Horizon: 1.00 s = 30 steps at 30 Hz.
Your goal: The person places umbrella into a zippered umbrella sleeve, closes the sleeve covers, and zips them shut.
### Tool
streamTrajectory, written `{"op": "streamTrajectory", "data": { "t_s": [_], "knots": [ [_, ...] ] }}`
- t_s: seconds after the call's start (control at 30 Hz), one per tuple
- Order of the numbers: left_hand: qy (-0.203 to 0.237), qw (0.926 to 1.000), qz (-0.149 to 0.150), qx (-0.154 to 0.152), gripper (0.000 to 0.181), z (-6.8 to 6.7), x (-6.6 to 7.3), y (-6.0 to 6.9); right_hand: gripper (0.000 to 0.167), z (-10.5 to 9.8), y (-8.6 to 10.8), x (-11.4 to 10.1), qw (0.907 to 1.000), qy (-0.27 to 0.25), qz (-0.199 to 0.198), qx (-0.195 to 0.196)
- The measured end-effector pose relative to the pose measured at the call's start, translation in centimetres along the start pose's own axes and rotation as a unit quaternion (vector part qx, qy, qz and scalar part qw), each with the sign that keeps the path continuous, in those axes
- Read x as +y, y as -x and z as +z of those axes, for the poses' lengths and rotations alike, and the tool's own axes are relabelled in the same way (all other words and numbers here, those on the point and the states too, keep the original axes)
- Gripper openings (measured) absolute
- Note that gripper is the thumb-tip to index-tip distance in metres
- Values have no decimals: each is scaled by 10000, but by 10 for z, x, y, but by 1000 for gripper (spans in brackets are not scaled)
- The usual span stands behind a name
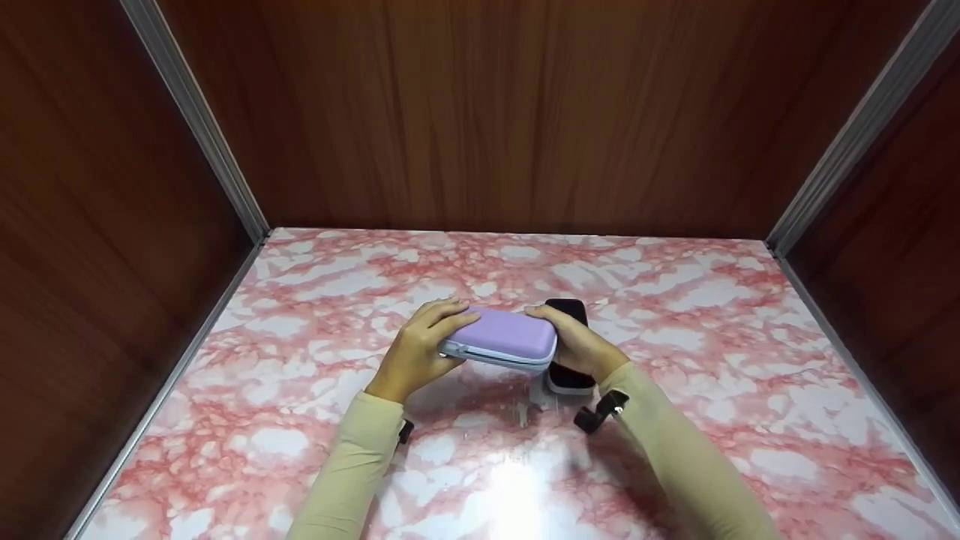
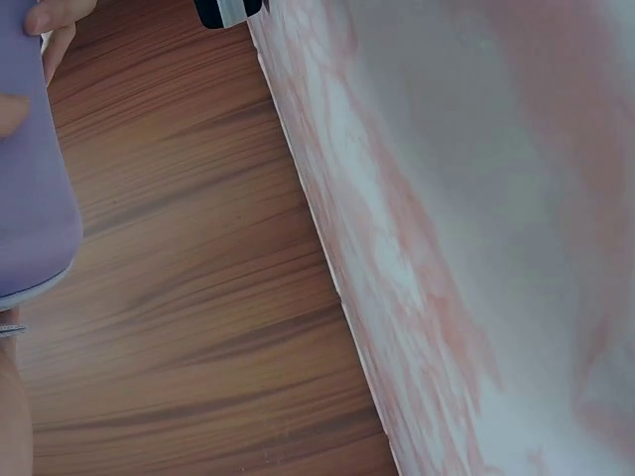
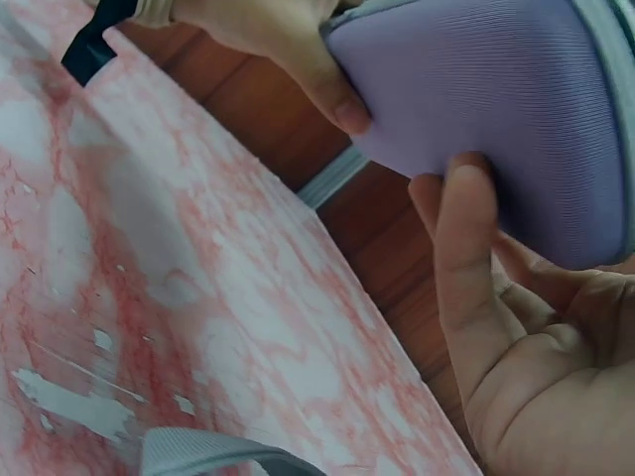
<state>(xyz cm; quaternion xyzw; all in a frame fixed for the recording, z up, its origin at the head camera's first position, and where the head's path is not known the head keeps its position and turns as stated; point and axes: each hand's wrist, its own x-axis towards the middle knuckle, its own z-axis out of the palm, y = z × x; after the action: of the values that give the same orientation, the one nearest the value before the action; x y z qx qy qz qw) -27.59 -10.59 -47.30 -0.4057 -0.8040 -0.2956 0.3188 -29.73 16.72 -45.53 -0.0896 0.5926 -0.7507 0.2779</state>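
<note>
A purple hard-shell zip case (image 1: 506, 332) with a pale rim is held up above the table between both hands. My left hand (image 1: 421, 341) grips its left end, the thumb lying on the top face. At the other end, my right hand (image 1: 581, 345) holds the case by its right corner. The right wrist view shows the ribbed underside of the case (image 3: 476, 89), with the right hand's fingers (image 3: 466, 228) against it. A zip pull (image 2: 12, 329) hangs by the case's edge in the left wrist view. What the case contains is hidden.
A long black object with a pale rim (image 1: 571, 382) lies on the table behind the right hand, partly covered by it. The red-and-white marbled table (image 1: 300, 420) is bounded by brown wood-grain panels (image 1: 480, 112) at the back and sides, with metal corner posts (image 1: 202, 112).
</note>
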Motion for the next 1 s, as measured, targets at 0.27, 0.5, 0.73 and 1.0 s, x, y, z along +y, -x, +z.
{"op": "streamTrajectory", "data": {
  "t_s": [0.27,0.5,0.73,1.0],
  "knots": [
    [-117,9999,-92,57,66,2,0,0,43,-3,3,-3,9994,72,29,338],
    [-126,9991,-286,293,62,-1,3,-3,52,-8,11,-12,9952,226,-768,566],
    [-324,9989,-211,269,57,-2,8,-6,32,-17,12,-20,9818,480,-1362,1235],
    [-464,9982,-283,250,53,1,12,-9,19,-10,18,-27,9307,1706,-2492,2063]
  ]
}}
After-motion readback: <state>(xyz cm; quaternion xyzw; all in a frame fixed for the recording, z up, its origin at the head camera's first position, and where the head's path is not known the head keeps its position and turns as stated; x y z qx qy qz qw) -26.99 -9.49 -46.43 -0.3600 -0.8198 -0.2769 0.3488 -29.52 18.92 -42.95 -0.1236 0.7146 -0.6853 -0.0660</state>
